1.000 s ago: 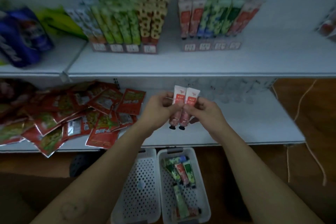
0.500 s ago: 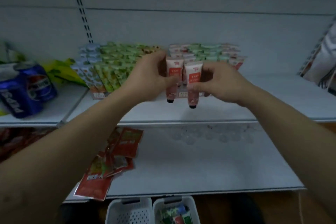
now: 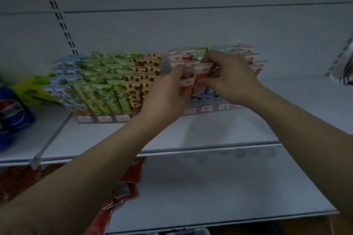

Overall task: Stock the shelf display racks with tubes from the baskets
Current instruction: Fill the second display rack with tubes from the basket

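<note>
1. A red-and-white tube [image 3: 202, 77] is pinched in the curled fingers of the right hand [image 3: 229, 80].
2. A second tube [image 3: 186, 87], at its 9 o'clock, is gripped by the left hand [image 3: 168, 91].
3. Both tubes are held at the right rack [image 3: 208, 109] on the upper shelf [image 3: 219, 131].
4. The left rack [image 3: 103, 118] is seen at 9 o'clock, filled with tubes.

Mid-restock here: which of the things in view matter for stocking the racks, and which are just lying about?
Job: left hand and right hand, each gripping one of the red-and-white tubes; right display rack under them; left display rack.
Lying about: blue cola pack; yellow-green bag; red sachets on the lower shelf.
</note>
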Demonstrator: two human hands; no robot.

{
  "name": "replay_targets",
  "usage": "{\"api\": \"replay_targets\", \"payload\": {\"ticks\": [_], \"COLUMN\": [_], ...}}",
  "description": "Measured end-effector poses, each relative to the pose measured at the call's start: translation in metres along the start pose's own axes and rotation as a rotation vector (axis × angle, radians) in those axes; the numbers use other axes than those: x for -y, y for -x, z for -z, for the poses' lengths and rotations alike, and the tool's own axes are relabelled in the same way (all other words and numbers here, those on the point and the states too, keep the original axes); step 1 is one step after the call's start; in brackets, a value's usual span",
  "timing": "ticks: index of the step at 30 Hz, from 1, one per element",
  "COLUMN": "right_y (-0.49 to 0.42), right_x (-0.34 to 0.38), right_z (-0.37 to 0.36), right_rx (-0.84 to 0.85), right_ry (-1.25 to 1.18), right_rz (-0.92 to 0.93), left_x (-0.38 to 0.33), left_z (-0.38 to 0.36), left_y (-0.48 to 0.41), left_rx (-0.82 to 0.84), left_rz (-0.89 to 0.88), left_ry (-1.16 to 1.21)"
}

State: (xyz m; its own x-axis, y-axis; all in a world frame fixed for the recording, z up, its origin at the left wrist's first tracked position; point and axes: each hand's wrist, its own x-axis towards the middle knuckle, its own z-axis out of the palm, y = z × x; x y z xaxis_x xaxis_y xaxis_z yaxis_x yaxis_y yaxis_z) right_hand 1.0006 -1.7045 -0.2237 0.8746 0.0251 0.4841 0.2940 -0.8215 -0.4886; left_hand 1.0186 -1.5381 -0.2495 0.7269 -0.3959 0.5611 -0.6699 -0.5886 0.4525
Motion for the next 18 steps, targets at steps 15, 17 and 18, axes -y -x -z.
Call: {"api": "replay_targets", "payload": {"ticks": [15, 17, 18], "right_y": [0.001, 0.002, 0.003], "right_x": [-0.015, -0.016, -0.016], "right_z": [-0.019, -0.017, -0.016], "right_rx": [0.011, 0.005, 0.005], "right_ry": [0.035, 0.021, 0.019], "right_rz": [-0.044, -0.029, -0.023], "left_x": [0.006, 0.006, 0.006], "left_z": [-0.009, -0.01, -0.011], "left_y": [-0.005, -0.006, -0.007], "left_rx": [0.011, 0.011, 0.012], "left_rz": [0.052, 0.04, 0.036], "left_ry": [-0.061, -0.075, -0.081]}}
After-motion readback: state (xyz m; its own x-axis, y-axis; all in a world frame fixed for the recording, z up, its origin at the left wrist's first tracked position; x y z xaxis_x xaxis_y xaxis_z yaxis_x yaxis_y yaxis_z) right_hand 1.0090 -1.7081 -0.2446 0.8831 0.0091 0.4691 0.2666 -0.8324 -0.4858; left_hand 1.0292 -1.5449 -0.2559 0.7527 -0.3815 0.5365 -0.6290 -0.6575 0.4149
